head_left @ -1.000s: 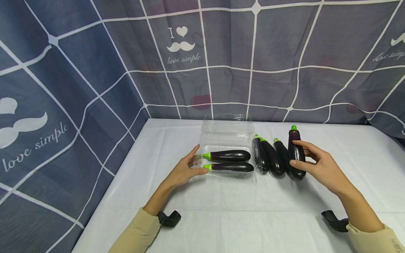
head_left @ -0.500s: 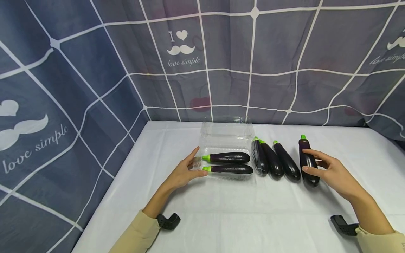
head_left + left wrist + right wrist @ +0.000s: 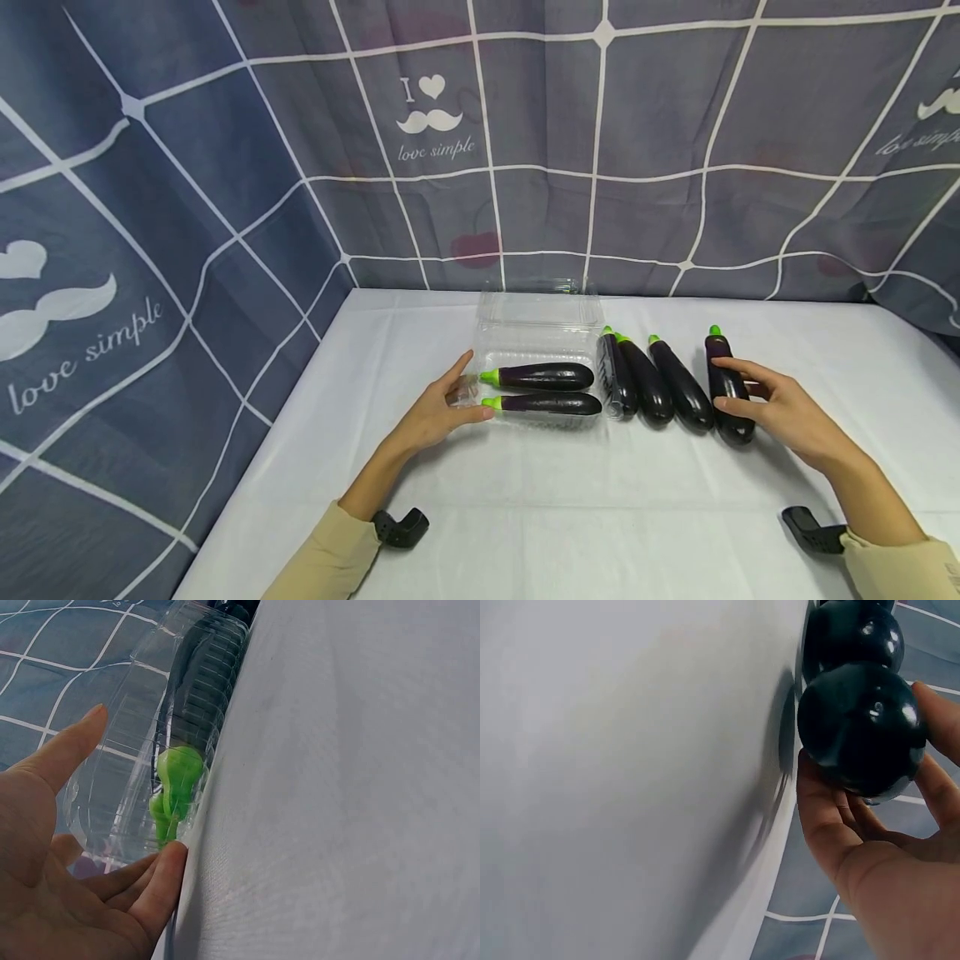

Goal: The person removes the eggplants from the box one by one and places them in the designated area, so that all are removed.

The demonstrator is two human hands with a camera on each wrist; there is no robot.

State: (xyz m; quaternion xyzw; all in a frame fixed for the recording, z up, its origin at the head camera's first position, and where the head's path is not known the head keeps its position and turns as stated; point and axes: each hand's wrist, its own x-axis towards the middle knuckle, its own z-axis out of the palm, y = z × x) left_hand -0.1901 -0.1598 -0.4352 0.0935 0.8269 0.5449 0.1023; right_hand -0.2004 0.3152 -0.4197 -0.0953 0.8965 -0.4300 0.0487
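Note:
Two dark eggplants lie sideways in a clear plastic box (image 3: 536, 337), the farther eggplant (image 3: 547, 377) above the nearer eggplant (image 3: 551, 404). My left hand (image 3: 427, 417) spans the box's left end and holds it by their green stems, which show through the plastic (image 3: 180, 776) in the left wrist view. My right hand (image 3: 780, 412) holds another eggplant (image 3: 723, 379) between thumb and fingers, at the right end of a row. In the right wrist view the eggplant's round end (image 3: 862, 731) hides part of the fingers.
Between the box and the held eggplant lie the row's left eggplant (image 3: 617, 375), middle eggplant (image 3: 645, 379) and right eggplant (image 3: 678, 383). Clear plastic runs along the left one. A white cloth (image 3: 525, 533) covers the table; a grey-blue checked curtain (image 3: 540, 208) stands behind.
My right hand has moved the held eggplant rightward and nearer, uncovering the neighbouring eggplant. Over the last half second it has shifted slightly left. My left hand stays on the box.

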